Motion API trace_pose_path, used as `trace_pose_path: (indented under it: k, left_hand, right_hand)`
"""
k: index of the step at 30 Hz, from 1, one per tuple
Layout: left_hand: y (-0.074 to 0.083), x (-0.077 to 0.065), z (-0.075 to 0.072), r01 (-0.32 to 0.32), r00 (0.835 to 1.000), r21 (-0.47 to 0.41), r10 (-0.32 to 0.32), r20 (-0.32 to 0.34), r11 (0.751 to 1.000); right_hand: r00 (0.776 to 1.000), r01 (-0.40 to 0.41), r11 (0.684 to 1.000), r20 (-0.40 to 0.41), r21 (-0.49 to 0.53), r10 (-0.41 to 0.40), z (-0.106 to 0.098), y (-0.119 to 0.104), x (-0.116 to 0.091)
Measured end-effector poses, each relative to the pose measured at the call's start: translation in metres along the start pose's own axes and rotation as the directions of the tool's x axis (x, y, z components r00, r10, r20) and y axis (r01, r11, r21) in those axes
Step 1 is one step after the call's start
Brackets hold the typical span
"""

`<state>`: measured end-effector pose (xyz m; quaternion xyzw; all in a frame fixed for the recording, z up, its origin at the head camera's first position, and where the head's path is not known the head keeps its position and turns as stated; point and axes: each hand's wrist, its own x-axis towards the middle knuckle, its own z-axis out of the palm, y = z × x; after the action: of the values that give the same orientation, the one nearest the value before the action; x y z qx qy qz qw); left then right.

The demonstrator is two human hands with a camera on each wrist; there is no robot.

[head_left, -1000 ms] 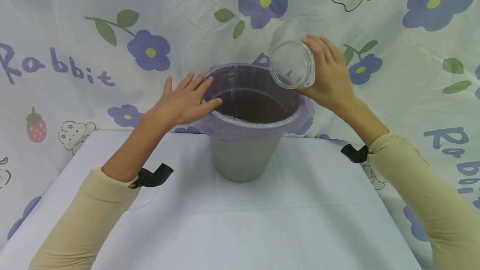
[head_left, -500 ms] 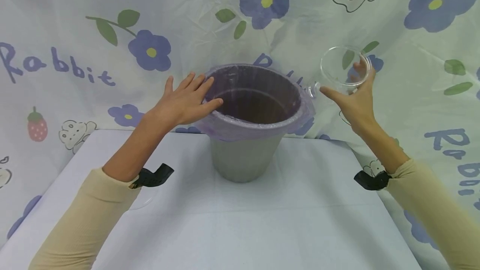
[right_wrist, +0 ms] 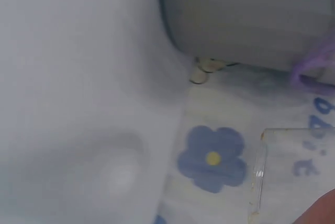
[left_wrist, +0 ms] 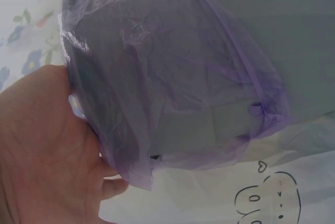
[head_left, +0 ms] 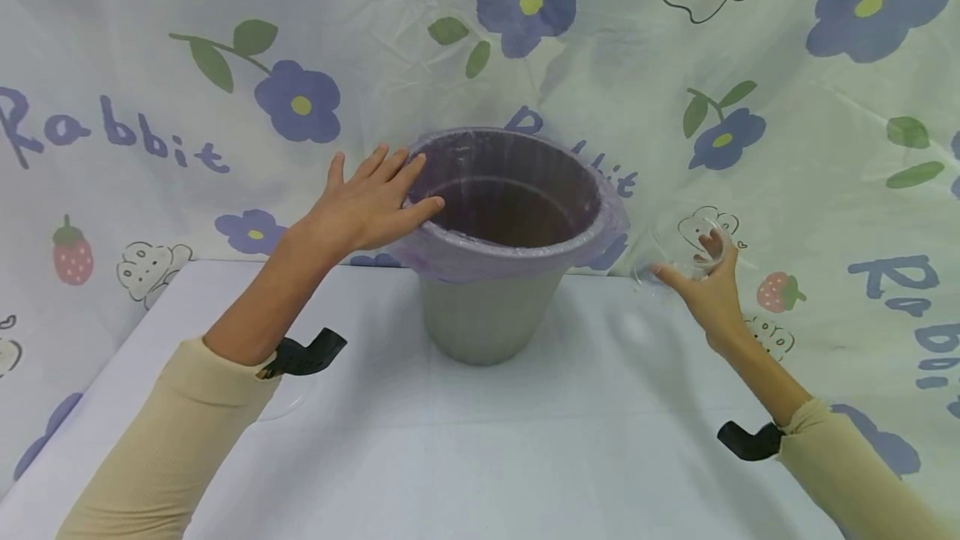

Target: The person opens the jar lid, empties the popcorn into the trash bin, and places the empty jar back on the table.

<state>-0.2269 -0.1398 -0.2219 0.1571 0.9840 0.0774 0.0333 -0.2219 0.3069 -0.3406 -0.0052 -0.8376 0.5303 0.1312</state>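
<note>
A grey trash bin (head_left: 480, 319) stands upright on the table, lined with a thin purple trash bag (head_left: 510, 265) folded over its rim. My left hand (head_left: 356, 211) rests on the bin's left rim with its fingers spread; in the left wrist view it lies against the bag (left_wrist: 172, 67). Low to the right of the bin, my right hand (head_left: 712, 298) holds a clear cup (head_left: 686, 244) between thumb and fingers. In the right wrist view, small brownish specks show along one edge of the cup (right_wrist: 293, 156). The bin's floor is too dark to make out.
A white cloth covers the table (head_left: 480, 473). The curved edge of a clear round thing (head_left: 292, 408) shows beside the left sleeve, mostly hidden by it. A patterned curtain (head_left: 405, 48) hangs close behind the bin.
My right hand has moved the cup from above the bin's right rim out to the right, then down to near the table's back right edge. The left hand and bin have stayed put.
</note>
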Motion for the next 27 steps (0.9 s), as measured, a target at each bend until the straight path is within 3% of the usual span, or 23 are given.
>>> trace_pose_path:
  k: [5, 12, 27]
  left_hand:
    - [0.000, 0.000, 0.001, 0.002, 1.000, -0.001, -0.002, 0.000, 1.000]
    - [-0.001, 0.000, 0.000, 0.000, 1.000, -0.008, 0.000, 0.001, 1.000]
    - [0.001, 0.001, -0.001, 0.004, 1.000, 0.003, -0.004, 0.004, 1.000]
  right_hand:
    - [0.995, -0.095, 0.995, 0.019, -0.038, 0.096, 0.007, 0.033, -0.017]
    - [0.990, -0.129, 0.989, 0.054, -0.072, 0.133, 0.013, 0.067, -0.034]
    - [0.980, -0.166, 0.986, 0.106, -0.014, 0.166, 0.016, 0.096, -0.042]
